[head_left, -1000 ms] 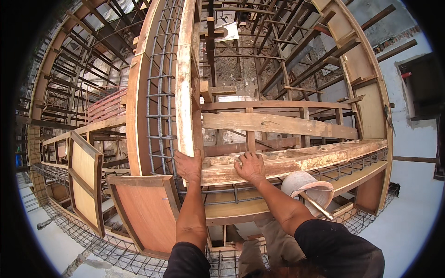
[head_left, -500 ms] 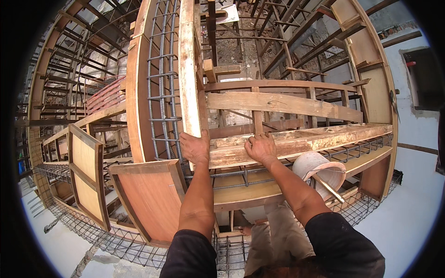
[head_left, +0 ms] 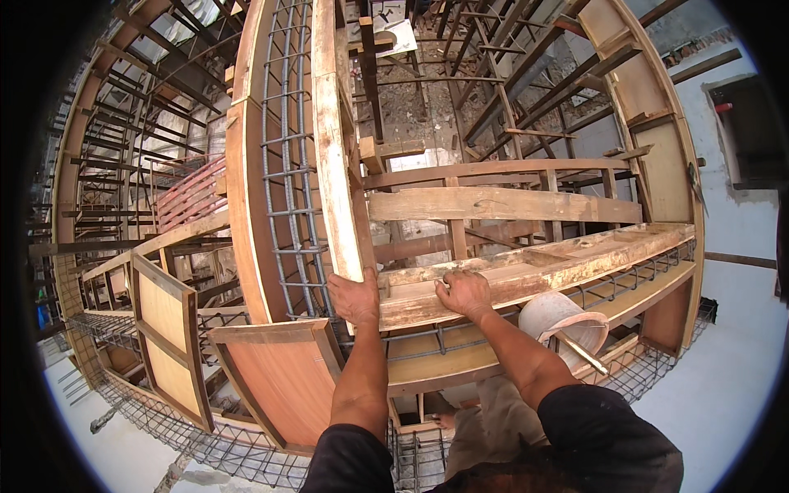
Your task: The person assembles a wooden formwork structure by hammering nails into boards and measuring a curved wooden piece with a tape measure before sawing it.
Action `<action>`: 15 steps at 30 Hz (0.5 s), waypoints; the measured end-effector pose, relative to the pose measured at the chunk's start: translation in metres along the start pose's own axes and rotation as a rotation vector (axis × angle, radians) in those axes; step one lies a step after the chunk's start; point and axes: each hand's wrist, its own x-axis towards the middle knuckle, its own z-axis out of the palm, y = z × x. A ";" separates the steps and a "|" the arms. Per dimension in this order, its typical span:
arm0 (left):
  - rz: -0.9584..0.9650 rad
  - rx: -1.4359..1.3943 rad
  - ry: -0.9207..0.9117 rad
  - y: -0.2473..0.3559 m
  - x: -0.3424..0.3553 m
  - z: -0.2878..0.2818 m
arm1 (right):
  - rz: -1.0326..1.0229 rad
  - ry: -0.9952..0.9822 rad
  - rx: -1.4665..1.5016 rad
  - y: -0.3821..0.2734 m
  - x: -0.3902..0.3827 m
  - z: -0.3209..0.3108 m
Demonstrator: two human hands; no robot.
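My left hand point(head_left: 355, 297) grips the near end of a long upright timber plank point(head_left: 329, 148), where it meets a cross panel. My right hand point(head_left: 464, 293) lies palm down with spread fingers on the top of that worn wooden formwork panel point(head_left: 567, 263), which runs off to the right. A steel rebar cage point(head_left: 292, 181) stands just left of the plank, between it and a brown plywood side board point(head_left: 246, 214).
A white bucket point(head_left: 563, 320) with a stick in it sits below my right forearm. Brown plywood panels point(head_left: 275, 378) lean at lower left. Rebar mesh point(head_left: 189, 444) lines the slab edge. Scaffold poles point(head_left: 123, 156) and timber props fill the space beyond; pale concrete point(head_left: 723, 394) lies to the right.
The view has shifted slightly, so the plank and panel sit lower and nearer. Both hands stay on the same timbers.
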 end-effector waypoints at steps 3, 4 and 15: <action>0.001 0.010 0.012 0.003 -0.001 -0.002 | -0.072 0.157 -0.028 0.003 0.000 0.007; 0.003 0.009 0.013 0.003 0.000 -0.002 | -0.062 0.142 -0.020 0.003 0.000 0.007; -0.009 0.009 -0.016 0.003 0.002 -0.001 | -0.043 0.043 -0.057 0.004 0.002 0.008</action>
